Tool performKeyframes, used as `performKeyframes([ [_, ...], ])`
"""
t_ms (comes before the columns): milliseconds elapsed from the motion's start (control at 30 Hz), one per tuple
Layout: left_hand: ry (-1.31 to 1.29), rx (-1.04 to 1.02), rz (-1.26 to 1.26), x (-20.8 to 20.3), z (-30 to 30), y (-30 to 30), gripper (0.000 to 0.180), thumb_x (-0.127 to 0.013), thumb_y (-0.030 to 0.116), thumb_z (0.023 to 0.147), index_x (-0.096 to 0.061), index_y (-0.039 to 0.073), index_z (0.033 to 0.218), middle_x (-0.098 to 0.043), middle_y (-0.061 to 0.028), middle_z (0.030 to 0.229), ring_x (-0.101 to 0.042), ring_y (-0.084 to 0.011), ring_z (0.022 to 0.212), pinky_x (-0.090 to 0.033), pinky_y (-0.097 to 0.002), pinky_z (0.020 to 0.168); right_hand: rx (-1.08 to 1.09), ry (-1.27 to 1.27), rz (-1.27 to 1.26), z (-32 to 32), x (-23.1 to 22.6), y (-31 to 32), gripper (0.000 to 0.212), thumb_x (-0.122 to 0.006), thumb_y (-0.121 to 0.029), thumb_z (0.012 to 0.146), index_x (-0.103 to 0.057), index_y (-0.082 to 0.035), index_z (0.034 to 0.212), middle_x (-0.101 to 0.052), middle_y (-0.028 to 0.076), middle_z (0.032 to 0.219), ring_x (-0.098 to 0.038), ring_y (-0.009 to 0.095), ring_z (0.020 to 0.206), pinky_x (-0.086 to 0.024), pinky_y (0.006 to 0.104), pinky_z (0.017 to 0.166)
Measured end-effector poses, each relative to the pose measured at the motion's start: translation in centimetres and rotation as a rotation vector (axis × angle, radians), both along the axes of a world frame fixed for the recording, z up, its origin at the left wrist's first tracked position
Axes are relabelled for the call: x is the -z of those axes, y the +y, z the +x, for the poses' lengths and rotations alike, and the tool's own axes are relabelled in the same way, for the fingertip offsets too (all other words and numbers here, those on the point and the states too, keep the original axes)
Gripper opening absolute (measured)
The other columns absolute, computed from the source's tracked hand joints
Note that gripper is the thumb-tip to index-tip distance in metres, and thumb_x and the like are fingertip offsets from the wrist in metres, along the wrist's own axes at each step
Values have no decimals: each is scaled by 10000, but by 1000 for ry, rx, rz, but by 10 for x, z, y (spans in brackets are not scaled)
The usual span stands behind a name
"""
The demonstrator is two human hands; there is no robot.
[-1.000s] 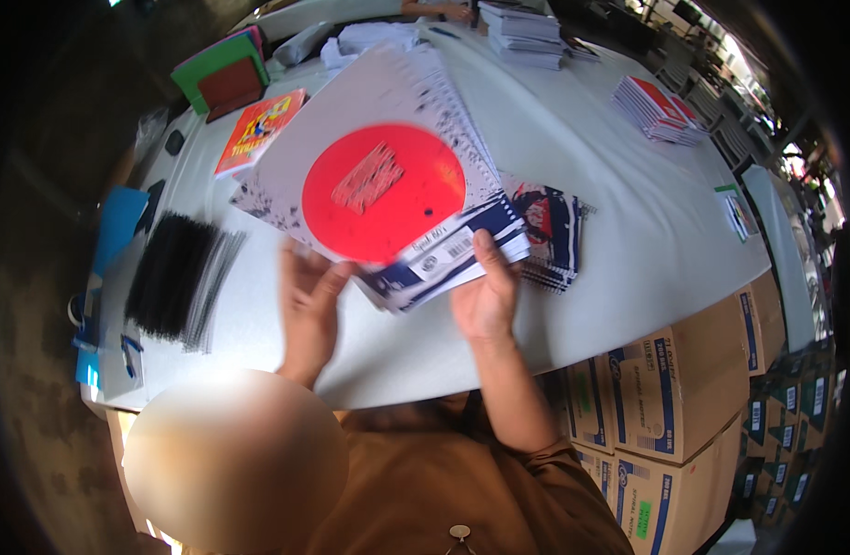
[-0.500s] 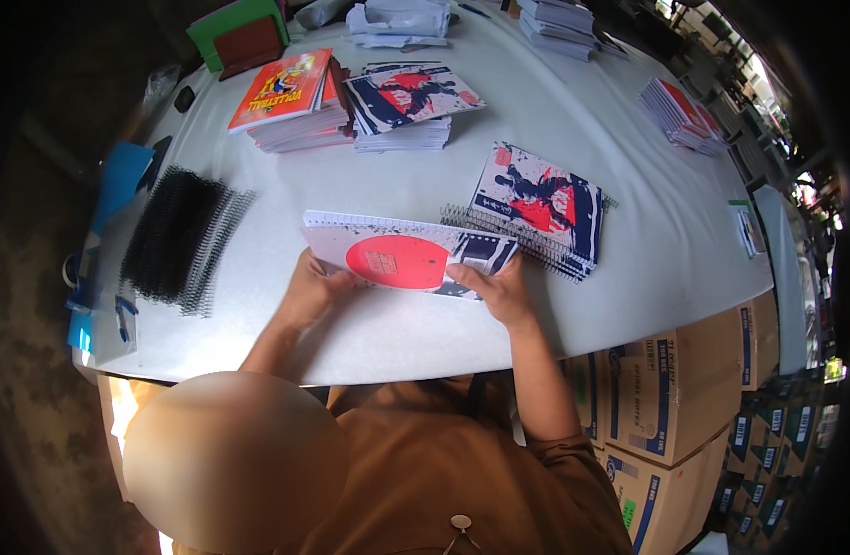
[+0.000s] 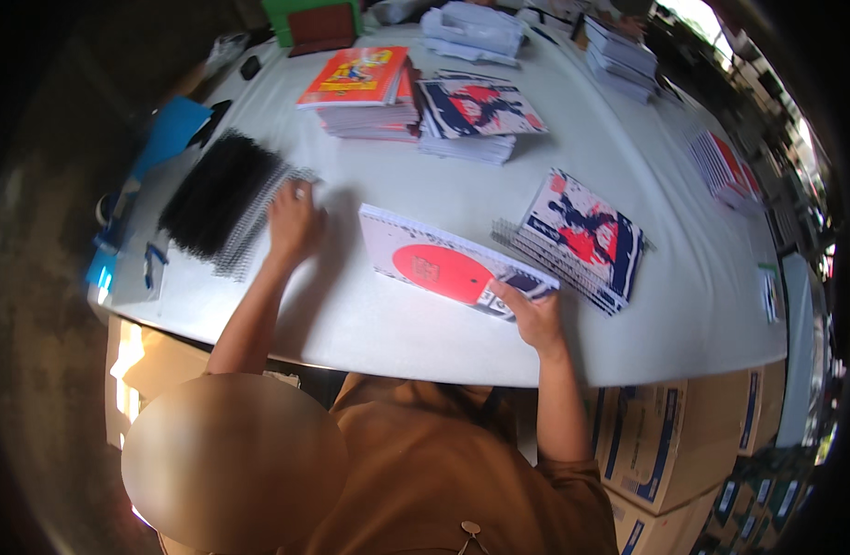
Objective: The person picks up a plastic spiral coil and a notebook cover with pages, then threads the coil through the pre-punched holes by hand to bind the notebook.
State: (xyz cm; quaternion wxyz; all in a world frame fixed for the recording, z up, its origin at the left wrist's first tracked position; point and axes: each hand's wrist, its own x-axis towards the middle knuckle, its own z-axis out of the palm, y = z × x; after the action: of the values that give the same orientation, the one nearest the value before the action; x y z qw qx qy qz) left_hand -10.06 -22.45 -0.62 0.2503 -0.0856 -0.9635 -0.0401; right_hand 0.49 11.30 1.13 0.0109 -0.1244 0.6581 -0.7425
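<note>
My right hand (image 3: 539, 319) grips the right end of a notebook block (image 3: 434, 270), its thumb on the cover. The block has a white cover with a red oval and dark blue patches, stands tilted near the table's front edge, and shows punched holes along its upper edge. To the left, my left hand (image 3: 295, 224) is at the outer edge of a pile of black spiral binding coils (image 3: 223, 199). Its fingers are curled at the end of a coil, slightly blurred. Spiral-bound notebooks (image 3: 587, 231) with a similar design lie stacked right of the block.
Behind stand a stack of orange-covered booklets (image 3: 360, 79) and a stack of blue-and-red-covered ones (image 3: 476, 111). White paper stacks (image 3: 471, 32) lie farther back. Blue-handled pliers (image 3: 154, 264) rest at the left; cardboard boxes (image 3: 665, 435) stand below the right edge of the table (image 3: 397, 356).
My left hand has let go of the notebook block and moved left to the coils. My right hand still holds the block. The whole view has shifted, moving the scene rightward.
</note>
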Motion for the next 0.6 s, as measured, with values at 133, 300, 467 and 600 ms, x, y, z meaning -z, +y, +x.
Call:
performKeyframes([
  [133, -114, -321, 7, -5, -19, -63, 285, -585, 293, 783, -527, 84, 967, -536, -129, 973, -527, -322, 932, -413, -444, 781, 27, 167, -18, 3, -15, -12, 252, -614, 1, 792, -585, 29, 1041, -638, 77, 977, -576, 97, 882, -451, 248, 816],
  [300, 81, -146, 324, -26, -27, -102, 204, -514, 202, 851, -527, 52, 989, -576, -122, 906, -589, -265, 781, -459, -380, 665, 11, 236, 87, -1, -14, -5, 305, -612, -16, 806, -565, 53, 1099, -634, 71, 977, -575, 99, 882, -447, 238, 809],
  [467, -620, 510, 1188, -92, 32, -12, 202, -474, 213, 889, -505, 25, 955, -466, -17, 747, -404, -72, 605, -347, -212, 557, 92, 211, 51, -2, -11, -4, 258, -611, -19, 807, -595, 48, 1056, -646, 72, 930, -582, 89, 829, -461, 226, 755],
  [600, -702, 607, 1032, -89, 53, 28, 283, -428, 313, 944, -478, 44, 869, -392, 15, 688, -340, -67, 593, -313, -214, 543, 154, 250, 137, 0, -13, -8, 250, -613, -17, 806, -603, 49, 1047, -652, 79, 917, -590, 92, 801, -467, 222, 734],
])
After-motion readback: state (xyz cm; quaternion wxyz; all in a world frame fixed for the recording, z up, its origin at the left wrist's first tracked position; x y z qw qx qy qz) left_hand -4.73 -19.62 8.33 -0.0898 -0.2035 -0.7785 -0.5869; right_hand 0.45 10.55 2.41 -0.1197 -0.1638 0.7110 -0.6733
